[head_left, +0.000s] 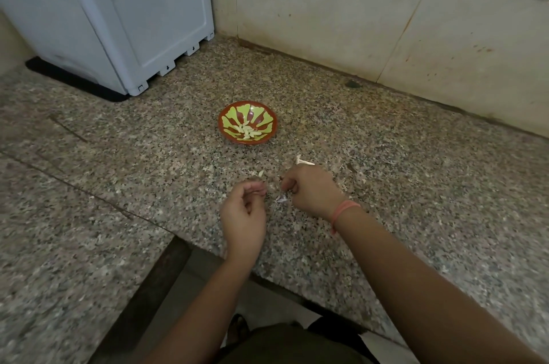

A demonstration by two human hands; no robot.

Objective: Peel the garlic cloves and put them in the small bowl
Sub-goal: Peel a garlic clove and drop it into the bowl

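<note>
A small red bowl (228,133) with a green leaf pattern stands on the granite counter and holds several peeled garlic cloves (248,132). Nearer to me, my left hand (243,212) has its fingertips curled together round a small garlic clove, mostly hidden by the fingers. My right hand (312,190) is just to its right, fingers curled and pinching a thin strip of garlic skin. One loose clove (261,173) lies on the counter between the hands and the bowl. A purple-white scrap of skin (280,199) lies under my right hand.
A white stalk piece (303,161) lies beyond my right hand, with small skin flakes around it. A grey-white appliance (118,16) stands at the back left. Tiled walls (356,22) close the corner behind. The counter edge (208,247) steps back near my left forearm.
</note>
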